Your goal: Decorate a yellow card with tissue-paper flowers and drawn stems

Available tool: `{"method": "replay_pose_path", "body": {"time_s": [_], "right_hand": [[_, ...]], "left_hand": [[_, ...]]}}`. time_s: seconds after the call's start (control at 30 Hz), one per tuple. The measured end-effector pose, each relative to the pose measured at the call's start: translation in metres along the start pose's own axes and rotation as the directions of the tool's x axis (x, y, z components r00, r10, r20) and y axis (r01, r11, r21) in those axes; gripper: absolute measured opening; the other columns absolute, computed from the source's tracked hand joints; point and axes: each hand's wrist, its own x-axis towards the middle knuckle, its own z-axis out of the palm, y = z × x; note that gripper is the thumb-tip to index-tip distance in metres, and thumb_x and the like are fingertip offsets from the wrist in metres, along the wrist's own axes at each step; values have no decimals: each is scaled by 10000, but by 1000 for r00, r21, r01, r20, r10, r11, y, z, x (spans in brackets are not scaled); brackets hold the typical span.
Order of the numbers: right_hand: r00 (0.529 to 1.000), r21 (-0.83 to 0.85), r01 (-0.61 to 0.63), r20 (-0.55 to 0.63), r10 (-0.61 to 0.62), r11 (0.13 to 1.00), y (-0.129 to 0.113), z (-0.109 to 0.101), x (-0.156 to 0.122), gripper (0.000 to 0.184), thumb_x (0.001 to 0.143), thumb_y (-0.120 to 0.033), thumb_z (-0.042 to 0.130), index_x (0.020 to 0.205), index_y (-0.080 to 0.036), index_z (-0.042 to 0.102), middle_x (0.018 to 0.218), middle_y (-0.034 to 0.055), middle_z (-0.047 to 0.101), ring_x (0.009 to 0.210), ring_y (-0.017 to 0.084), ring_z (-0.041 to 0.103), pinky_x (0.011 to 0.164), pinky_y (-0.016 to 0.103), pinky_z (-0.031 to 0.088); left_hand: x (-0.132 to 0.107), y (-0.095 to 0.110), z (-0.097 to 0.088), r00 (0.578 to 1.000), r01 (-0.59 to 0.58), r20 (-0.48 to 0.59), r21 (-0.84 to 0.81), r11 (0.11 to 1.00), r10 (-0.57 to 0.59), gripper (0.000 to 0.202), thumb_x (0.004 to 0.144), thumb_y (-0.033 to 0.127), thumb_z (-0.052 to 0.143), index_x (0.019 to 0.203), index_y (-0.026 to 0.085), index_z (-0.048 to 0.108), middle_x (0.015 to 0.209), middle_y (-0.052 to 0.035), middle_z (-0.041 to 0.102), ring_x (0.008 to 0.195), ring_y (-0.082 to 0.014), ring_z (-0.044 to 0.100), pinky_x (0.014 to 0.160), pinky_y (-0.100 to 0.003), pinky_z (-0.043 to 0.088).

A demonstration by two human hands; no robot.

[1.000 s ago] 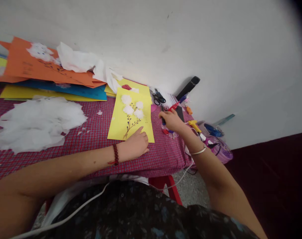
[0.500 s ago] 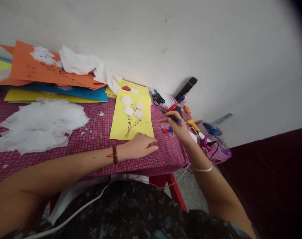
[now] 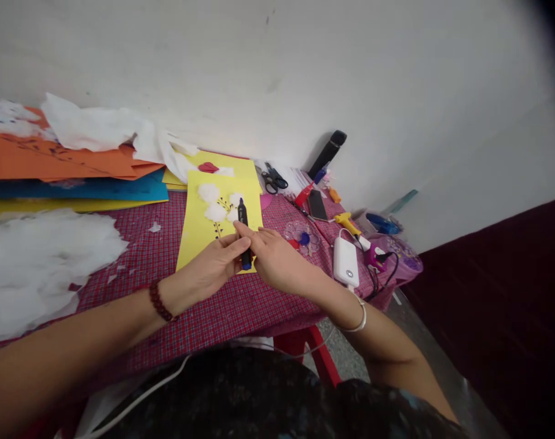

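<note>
A dark marker (image 3: 243,221) with a blue end stands out between my two hands, above a yellow sheet (image 3: 190,235). The thumb and fingers of my left hand (image 3: 208,265) pinch its lower part from the left. From the right, my right hand (image 3: 280,259) closes on the same marker, fingertips against the left thumb. White puffy flowers (image 3: 208,193) and a dark drawn stem show on the sheet; my hands and the marker cover its lower part.
White tissue (image 3: 44,262) is heaped at left, before stacked orange sheets (image 3: 71,155). At right are scissors (image 3: 274,178), a paint palette (image 3: 302,238), a phone (image 3: 317,205), a yellow glue gun (image 3: 347,222) and a white power bank (image 3: 346,262). A white cable crosses my lap.
My right hand has brought the marker left, over the yellow sheet. My left hand has left the sheet's lower edge and now grips the marker too. The view has shifted right.
</note>
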Motion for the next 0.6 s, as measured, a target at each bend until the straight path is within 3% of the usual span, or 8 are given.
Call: {"method": "replay_pose_path", "body": {"time_s": [0.1, 0.13, 0.17, 0.2, 0.27, 0.3, 0.43, 0.6], "right_hand": [[999, 168, 38, -36, -32, 985, 25, -7, 1, 695, 866, -62, 357, 1548, -160, 257, 1230, 112, 686, 1104, 188, 639, 967, 363, 500], [999, 205, -4, -52, 15, 979, 41, -9, 1, 686, 877, -81, 359, 1547, -195, 260, 1243, 86, 685, 1111, 172, 641, 956, 340, 506], [984, 199, -125, -99, 147, 972, 61, -11, 2, 642, 894, -88, 329, 1527, -193, 299, 1209, 76, 701, 1088, 160, 653, 940, 323, 512], [931, 133, -314, -154, 332, 940, 83, -13, 2, 572, 918, -100, 290, 1477, -176, 385, 1166, 82, 714, 1035, 154, 672, 904, 307, 521], [740, -159, -673, -140, 658, 723, 130, -15, 2, 453, 967, -164, 290, 1337, -191, 550, 1190, 86, 709, 1046, 161, 675, 901, 291, 509], [688, -217, -722, -126, 714, 657, 151, -15, 1, 396, 965, -199, 350, 1253, -163, 620, 1188, 128, 707, 1084, 217, 669, 923, 339, 498], [599, -339, -764, -58, 799, 549, 202, -6, 0, 362, 950, -240, 431, 1134, -56, 683, 1169, 282, 673, 1087, 343, 666, 886, 445, 495], [599, -461, -715, -18, 800, 525, 214, 8, 4, 341, 928, -249, 512, 1138, -43, 686, 1188, 298, 643, 1146, 347, 632, 911, 448, 482]], "left_hand": [[-5, 12, -1, 998, 10, -59, -39, 999, -13, 267, 666, 301, 872, 855, 168, 738, 836, -15, 707, 765, -115, 613, 749, -243, 513], [-9, 17, -3, 995, 23, -95, -29, 999, -26, 251, 666, 276, 869, 842, 157, 735, 820, -14, 703, 751, -110, 616, 738, -233, 513], [-13, 23, -6, 990, 33, -138, -6, 999, -33, 228, 678, 253, 857, 832, 143, 730, 810, -18, 699, 743, -108, 620, 728, -226, 512], [-17, 29, -11, 983, 36, -181, 28, 999, -30, 201, 697, 230, 837, 829, 131, 722, 806, -25, 697, 741, -110, 626, 724, -225, 512], [-25, 42, -24, 967, 11, -255, 114, 993, 19, 151, 740, 187, 783, 847, 118, 703, 793, -39, 691, 735, -120, 634, 719, -235, 512], [-28, 48, -31, 956, -16, -286, 155, 988, 61, 125, 756, 164, 752, 853, 119, 688, 777, -40, 685, 729, -125, 635, 715, -242, 512], [-29, 69, -60, 885, -149, -387, 290, 946, 258, 116, 735, 46, 625, 788, 148, 608, 657, 5, 604, 618, -101, 576, 625, -230, 470], [-16, 77, -88, 781, -213, -443, 472, 855, 439, 143, 764, 124, 648, 692, 176, 535, 512, 72, 418, 473, -58, 376, 489, -212, 315]]}}
